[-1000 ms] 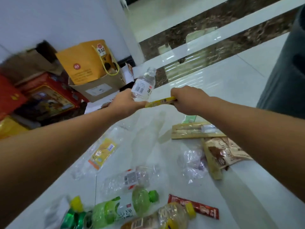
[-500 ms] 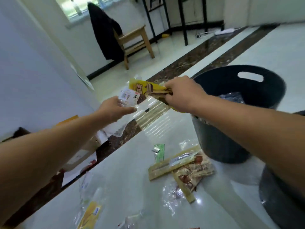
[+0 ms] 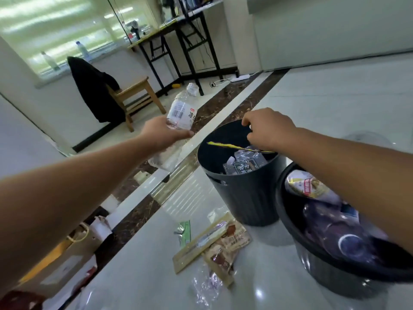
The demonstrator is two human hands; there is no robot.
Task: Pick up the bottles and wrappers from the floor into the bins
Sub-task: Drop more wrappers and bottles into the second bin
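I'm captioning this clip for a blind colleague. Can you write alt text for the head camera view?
A person's right hand hovers over a black bin with a yellow wrapper just below it, contact unclear, while the left hand grips a clear water bottle. More wrappers litter the floor beside a second bin.

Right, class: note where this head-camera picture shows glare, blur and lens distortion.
Head view: window blown out; its glare streaks the glossy floor; the near bin and its contents smear with motion blur, while the bottle label is fairly sharp; wide lens stretches the frame edges.
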